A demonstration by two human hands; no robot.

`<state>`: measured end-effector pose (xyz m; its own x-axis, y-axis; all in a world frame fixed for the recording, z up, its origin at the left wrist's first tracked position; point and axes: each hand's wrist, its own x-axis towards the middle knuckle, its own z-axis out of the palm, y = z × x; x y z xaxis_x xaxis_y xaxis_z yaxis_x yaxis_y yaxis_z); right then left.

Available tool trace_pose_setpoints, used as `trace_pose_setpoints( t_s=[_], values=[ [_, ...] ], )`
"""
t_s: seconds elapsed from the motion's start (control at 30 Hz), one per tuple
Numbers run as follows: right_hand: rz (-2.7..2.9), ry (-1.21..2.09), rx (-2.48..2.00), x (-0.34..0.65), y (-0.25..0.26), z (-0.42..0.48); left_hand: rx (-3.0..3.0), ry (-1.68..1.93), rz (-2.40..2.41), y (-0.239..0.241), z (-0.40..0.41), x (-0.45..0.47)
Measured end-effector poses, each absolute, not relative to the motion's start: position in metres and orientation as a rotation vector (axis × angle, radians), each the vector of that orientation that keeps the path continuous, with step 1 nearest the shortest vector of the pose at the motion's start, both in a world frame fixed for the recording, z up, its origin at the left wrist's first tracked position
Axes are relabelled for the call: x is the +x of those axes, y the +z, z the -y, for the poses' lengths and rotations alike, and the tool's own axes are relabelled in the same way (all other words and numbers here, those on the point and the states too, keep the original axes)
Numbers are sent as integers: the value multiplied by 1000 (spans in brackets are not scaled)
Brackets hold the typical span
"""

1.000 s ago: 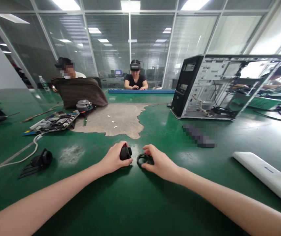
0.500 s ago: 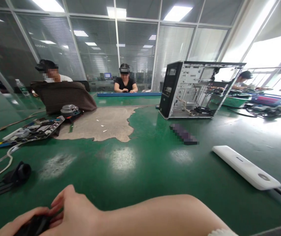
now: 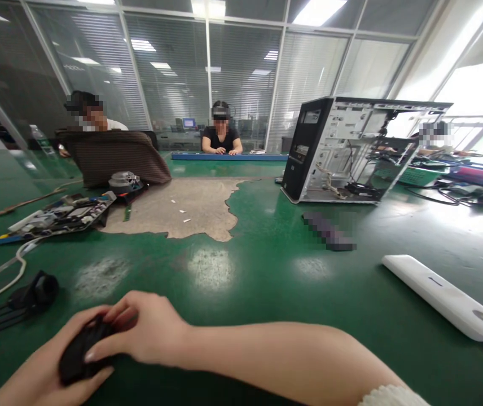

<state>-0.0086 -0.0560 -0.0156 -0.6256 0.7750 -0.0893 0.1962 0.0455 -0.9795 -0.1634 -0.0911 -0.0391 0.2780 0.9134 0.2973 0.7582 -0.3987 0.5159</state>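
Observation:
Low at the left of the view, a black, rounded computer mouse (image 3: 81,349) is held between both hands just above the green table (image 3: 241,270). My left hand (image 3: 53,361) cradles it from the left, its fingers curled along the far side and the thumb at the near edge. Reaching across from the right, my right hand (image 3: 148,327) presses its thumb on top of the mouse, with bent fingers at its far end. Part of the mouse is covered by the fingers. Beyond my left hand lies a black pronged part (image 3: 23,301) with a round end.
An open computer case (image 3: 313,152) stands at the back right. A white elongated device (image 3: 440,293) and a blurred-out dark strip (image 3: 326,230) lie nearer. Circuit boards (image 3: 66,214) and a white cable (image 3: 21,259) are at left, by a brown cloth-covered shape (image 3: 114,155). Several people sit around.
Both hands have risen further into view with the mouse, which now shows more fully. The right thumb now rests on top of it. The camera view has shifted slightly.

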Motion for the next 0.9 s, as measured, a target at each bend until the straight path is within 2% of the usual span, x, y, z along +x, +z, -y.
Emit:
trace_pose_setpoints(
  t_s=[0.17, 0.37, 0.5, 0.9],
  values=[
    [1580, 1440, -1008, 78, -2, 10, 2249, 757, -1309, -5, 32, -93],
    [1403, 1400, -1013, 156, 1, -20, 2423, 794, -1101, -5, -33, -10],
    [1345, 1442, -951, 168, -6, -11, 2599, 817, -1077, -10, -34, 0],
    [1436, 1276, -955, 169, -11, -2, 2782, 778, -957, -8, -29, -1]
  ],
)
